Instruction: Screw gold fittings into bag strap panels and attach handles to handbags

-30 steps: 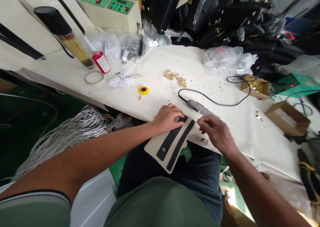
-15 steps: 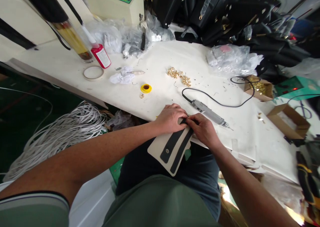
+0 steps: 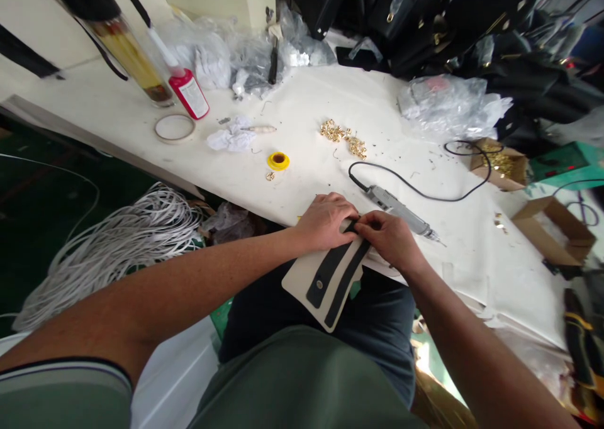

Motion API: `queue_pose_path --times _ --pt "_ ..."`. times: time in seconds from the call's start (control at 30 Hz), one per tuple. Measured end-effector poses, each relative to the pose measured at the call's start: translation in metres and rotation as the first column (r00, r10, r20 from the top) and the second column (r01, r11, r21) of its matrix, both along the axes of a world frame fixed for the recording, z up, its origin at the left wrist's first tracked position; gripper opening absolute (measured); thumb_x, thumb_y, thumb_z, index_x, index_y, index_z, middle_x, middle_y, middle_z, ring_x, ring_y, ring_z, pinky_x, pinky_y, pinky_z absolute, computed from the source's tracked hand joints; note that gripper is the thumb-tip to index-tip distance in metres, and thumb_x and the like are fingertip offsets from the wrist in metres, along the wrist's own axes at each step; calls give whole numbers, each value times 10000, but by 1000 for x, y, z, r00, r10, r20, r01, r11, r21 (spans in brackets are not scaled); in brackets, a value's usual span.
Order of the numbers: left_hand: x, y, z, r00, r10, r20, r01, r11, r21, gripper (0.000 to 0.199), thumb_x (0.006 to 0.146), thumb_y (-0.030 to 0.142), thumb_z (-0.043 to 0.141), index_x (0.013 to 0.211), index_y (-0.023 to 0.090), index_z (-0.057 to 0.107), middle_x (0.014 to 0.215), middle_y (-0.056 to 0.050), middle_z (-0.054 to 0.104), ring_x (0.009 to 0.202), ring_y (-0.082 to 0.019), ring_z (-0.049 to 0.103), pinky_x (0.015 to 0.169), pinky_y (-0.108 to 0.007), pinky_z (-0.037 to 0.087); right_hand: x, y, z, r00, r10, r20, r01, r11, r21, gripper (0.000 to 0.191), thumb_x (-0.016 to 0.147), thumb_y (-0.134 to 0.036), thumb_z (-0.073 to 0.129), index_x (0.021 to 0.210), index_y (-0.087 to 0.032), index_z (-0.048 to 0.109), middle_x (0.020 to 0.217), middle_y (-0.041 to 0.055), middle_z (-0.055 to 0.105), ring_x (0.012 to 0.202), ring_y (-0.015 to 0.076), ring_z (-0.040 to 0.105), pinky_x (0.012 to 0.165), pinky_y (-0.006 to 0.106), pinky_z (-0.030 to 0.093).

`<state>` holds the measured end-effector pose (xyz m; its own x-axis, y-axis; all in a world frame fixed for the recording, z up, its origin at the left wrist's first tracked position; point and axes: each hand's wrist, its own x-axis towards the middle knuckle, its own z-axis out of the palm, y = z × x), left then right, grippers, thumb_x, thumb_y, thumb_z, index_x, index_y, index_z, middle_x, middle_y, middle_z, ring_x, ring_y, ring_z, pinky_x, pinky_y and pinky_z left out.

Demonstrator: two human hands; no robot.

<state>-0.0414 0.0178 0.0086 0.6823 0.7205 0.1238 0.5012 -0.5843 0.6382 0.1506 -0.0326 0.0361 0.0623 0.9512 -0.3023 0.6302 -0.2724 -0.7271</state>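
A light beige panel with two dark straps (image 3: 325,275) hangs over the table's front edge above my lap. One strap has a round metal stud near its lower end. My left hand (image 3: 330,221) is closed on the panel's upper part. Right beside it, my right hand (image 3: 383,233) pinches the upper end of the dark straps, fingertips nearly touching those of my left hand. What lies between the fingertips is too small to make out. Just behind my right hand lies a grey rotary tool (image 3: 401,212) with a black cable.
On the white table (image 3: 292,114) are gold metal fittings (image 3: 342,138), a yellow spool (image 3: 278,160), a tape ring (image 3: 174,128), a red bottle (image 3: 189,94) and crumpled plastic. Cardboard boxes (image 3: 550,231) stand right. White cord (image 3: 123,246) lies below left. Black bags fill the back right.
The camera view has shifted slightly, so the table items sit a little differently in the picture. Both hands keep nearly the same hold on the panel and straps.
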Motion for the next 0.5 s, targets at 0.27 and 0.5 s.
queue_pose_path --times 0.27,0.5 --pt "0 0 1 1000 2 -14 -2 1000 9 282 836 398 769 1069 247 723 1211 -38 772 1268 -307 585 1074 -503 428 16 24 -7 979 61 -193 -100 974 -201 252 717 -443 764 765 -202 711 591 -21 617 520 133 519 522 280 425" --pt "0 0 -3 1000 -6 2 6 999 40 310 825 391 778 1091 241 724 1207 -24 773 1247 -296 595 1069 -505 436 11 14 -8 993 61 -105 -69 995 -76 195 778 -403 738 791 -209 734 639 -17 648 581 145 551 576 283 430"
